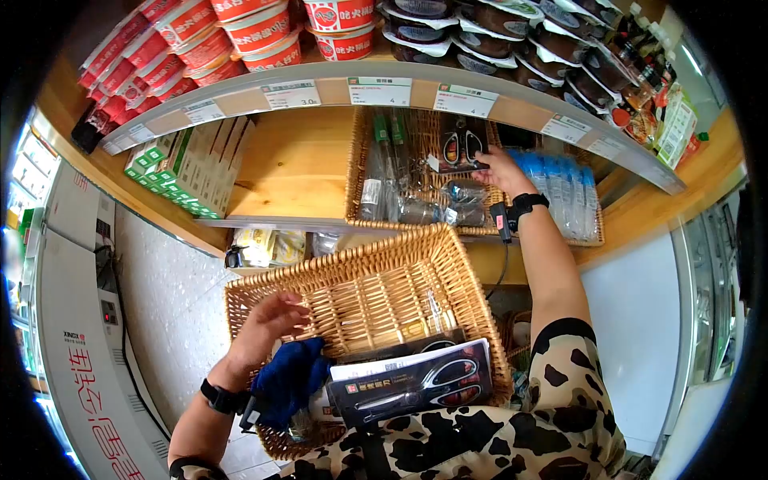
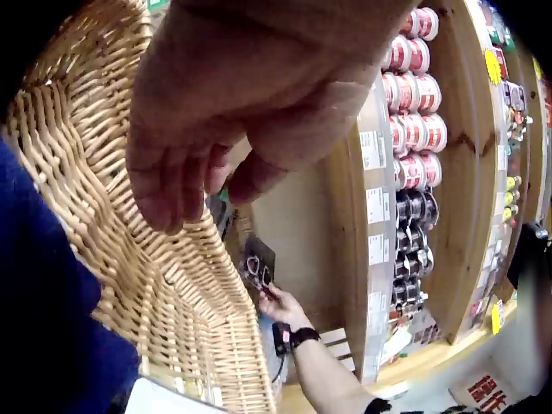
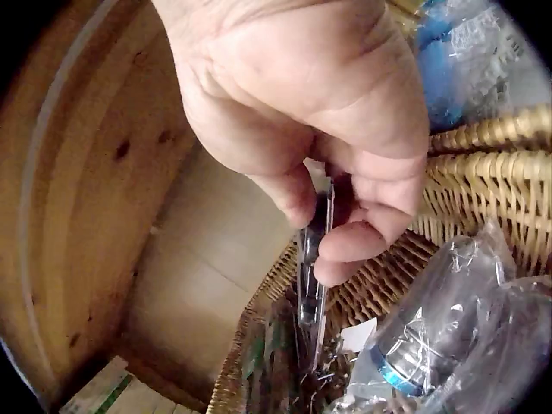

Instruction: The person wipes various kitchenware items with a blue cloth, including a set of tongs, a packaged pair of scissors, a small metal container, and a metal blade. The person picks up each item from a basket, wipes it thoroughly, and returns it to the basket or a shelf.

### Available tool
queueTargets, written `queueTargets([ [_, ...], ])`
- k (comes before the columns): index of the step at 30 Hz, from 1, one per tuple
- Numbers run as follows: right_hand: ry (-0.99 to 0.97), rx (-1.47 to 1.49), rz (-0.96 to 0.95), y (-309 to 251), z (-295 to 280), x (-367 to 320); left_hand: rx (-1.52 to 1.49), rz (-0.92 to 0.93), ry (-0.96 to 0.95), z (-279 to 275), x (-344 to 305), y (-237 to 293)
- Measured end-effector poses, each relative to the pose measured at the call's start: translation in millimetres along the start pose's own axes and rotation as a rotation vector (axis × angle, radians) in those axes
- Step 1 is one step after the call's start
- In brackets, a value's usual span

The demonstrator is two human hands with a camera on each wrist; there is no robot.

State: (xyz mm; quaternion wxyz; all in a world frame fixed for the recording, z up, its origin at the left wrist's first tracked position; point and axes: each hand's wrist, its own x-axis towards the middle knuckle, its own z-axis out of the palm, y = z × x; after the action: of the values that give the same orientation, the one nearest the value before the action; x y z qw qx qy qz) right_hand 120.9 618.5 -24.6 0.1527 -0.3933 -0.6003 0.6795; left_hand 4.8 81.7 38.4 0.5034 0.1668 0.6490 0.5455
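Head view, left first: left hand lies loose-fingered inside the wicker basket, gripping nothing. Over on the right, the right hand is up in the shelf basket, fingers pinching a scissors pack by its edge. Looks light, stiff and kinda slick, so an edge pinch seems right.

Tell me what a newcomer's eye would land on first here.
The big wicker basket fills the middle of the head view, with boxed scissors and a blue cloth at its near end and the left hand over its left side. Above it, the right hand pinches a scissors card upright in the shelf basket, under rows of red tubs.
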Motion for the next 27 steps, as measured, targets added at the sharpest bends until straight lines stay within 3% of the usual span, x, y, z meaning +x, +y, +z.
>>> queueTargets([
  [3,0.059,0.006,0.017,8,3,19,0.042,-0.045,-0.110,11,1,-6],
  [7,-0.106,-0.038,0.035,16,-4,42,0.075,-0.134,-0.180,16,6,-10],
  [10,0.013,-0.033,0.076,24,1,51,0.031,-0.213,-0.190,23,5,-11],
  [19,0.154,-0.052,0.048,41,-3,55,0.079,-0.190,-0.278,25,6,-22],
  [27,0.100,-0.089,0.004,55,-8,63,0.089,-0.158,-0.315,33,2,-22],
])
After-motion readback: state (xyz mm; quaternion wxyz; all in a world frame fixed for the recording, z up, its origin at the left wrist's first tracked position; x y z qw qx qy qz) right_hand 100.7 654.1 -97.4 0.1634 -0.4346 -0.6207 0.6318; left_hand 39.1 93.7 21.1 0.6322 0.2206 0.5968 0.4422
